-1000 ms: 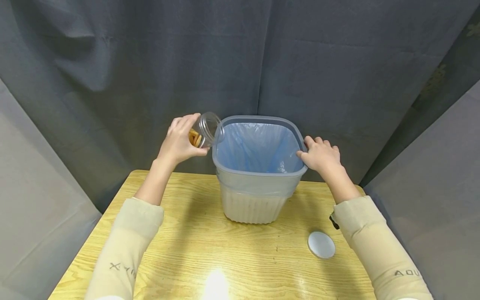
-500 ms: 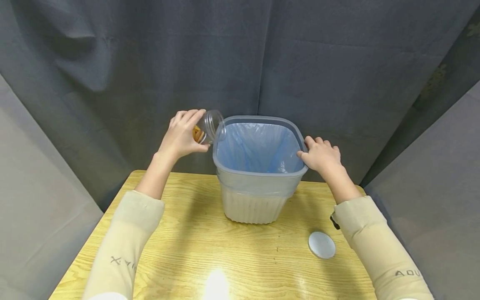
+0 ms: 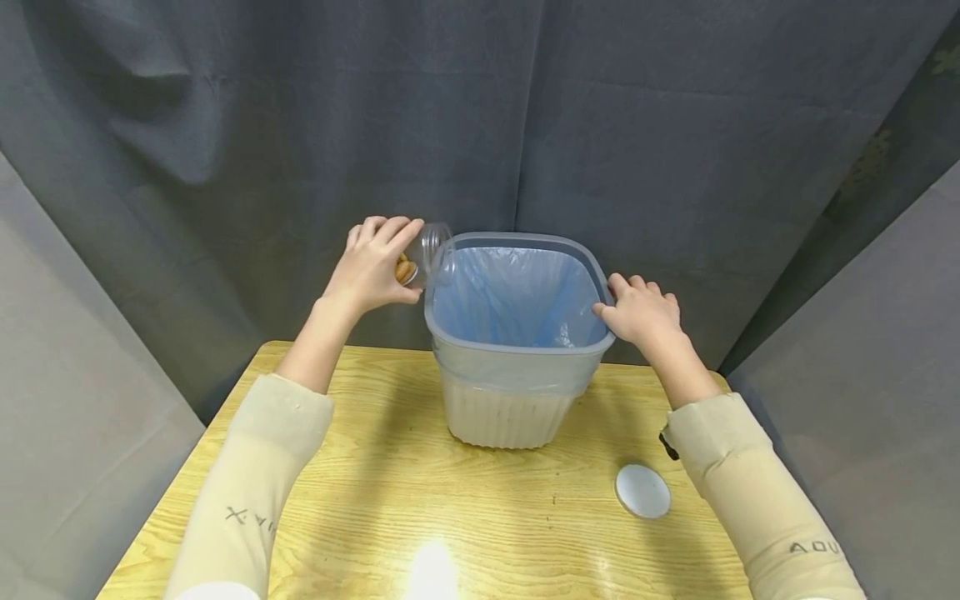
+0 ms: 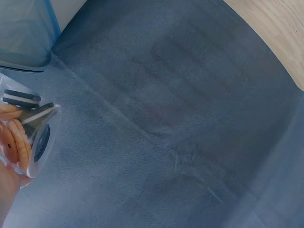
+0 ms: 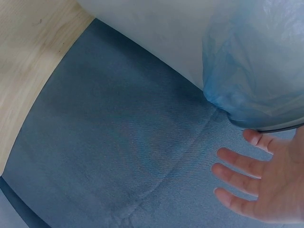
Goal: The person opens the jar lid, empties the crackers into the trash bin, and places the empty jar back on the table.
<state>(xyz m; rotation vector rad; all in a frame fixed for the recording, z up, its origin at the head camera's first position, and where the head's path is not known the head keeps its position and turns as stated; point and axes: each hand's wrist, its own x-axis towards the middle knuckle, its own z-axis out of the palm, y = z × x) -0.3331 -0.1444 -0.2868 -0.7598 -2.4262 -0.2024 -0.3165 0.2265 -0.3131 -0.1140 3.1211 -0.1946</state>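
Note:
My left hand (image 3: 369,265) grips a clear plastic jar (image 3: 435,250), tilted with its open mouth at the left rim of a trash bin (image 3: 517,345). Inside the jar are several sandwich cookies (image 4: 19,142), some tan and some dark with white filling. The bin is pale, grey-rimmed and lined with a blue plastic bag (image 3: 517,292). At the bin's right rim my right hand (image 3: 643,310) touches with thumb and index finger; in the right wrist view its other fingers (image 5: 240,178) are straight and spread apart from the bin.
A round white lid (image 3: 642,491) lies on the wooden table (image 3: 360,500) to the right, near the right sleeve. A dark grey curtain (image 3: 337,108) hangs behind the bin, with lighter panels (image 3: 67,375) at both sides.
My left hand has moved slightly right and up, tipping the jar further so its mouth overlaps the bin's left rim. The cookies have shifted inside the jar. My right hand stays at the rim.

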